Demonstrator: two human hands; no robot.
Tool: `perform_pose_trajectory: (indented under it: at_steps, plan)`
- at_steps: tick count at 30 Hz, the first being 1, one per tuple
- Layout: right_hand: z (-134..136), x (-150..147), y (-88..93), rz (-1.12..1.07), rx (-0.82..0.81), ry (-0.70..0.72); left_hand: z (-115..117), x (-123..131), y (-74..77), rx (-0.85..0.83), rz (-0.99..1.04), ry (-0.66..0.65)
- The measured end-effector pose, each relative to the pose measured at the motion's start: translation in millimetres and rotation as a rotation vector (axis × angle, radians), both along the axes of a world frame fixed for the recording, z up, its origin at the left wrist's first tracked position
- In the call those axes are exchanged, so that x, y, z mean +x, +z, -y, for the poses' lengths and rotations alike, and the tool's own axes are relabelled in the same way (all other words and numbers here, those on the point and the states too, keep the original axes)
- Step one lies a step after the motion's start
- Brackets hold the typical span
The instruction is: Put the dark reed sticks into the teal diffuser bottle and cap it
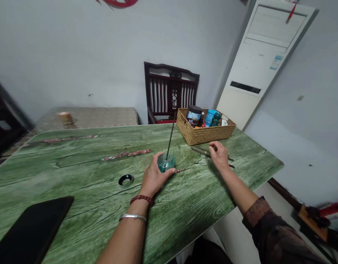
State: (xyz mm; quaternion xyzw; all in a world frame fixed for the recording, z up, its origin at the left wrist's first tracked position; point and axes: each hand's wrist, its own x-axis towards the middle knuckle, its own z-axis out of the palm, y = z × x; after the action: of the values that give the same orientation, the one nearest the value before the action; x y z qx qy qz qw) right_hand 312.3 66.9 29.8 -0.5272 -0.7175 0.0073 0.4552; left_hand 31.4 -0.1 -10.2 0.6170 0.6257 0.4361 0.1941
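Note:
My left hand (153, 174) is wrapped round a small teal glass diffuser bottle (170, 161) that stands on the table. One thin dark reed stick (171, 139) rises out of the bottle, leaning slightly right. Over on the right, my right hand (219, 156) is just above several dark sticks (201, 152) lying on the tabletop. Its thumb and fingers are pinched together; whether a stick is between them is hidden. To the left of the bottle lies a black ring-shaped cap (125, 180).
Behind the sticks stands a woven basket (201, 136) filled with jars and bottles. A black flat slab (34, 227) lies at the near left of the green wood-patterned table (97, 205). Beyond are a dark wooden chair (173, 91) and a tall white air conditioner (256, 62).

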Motion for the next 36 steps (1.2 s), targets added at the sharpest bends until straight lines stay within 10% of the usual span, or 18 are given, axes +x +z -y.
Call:
perform_pose_trajectory:
  at_steps: [7,36]
  plan:
    - [10.7,40.2,-47.9,0.482,-0.233,-0.188,-0.9,-1.3,-0.5,-0.017,-0.015,-0.001]
    - [12.3,31.8,-43.8,0.613,-0.32,-0.148,-1.4,-2.8,-0.4,-0.014,-0.023,-0.005]
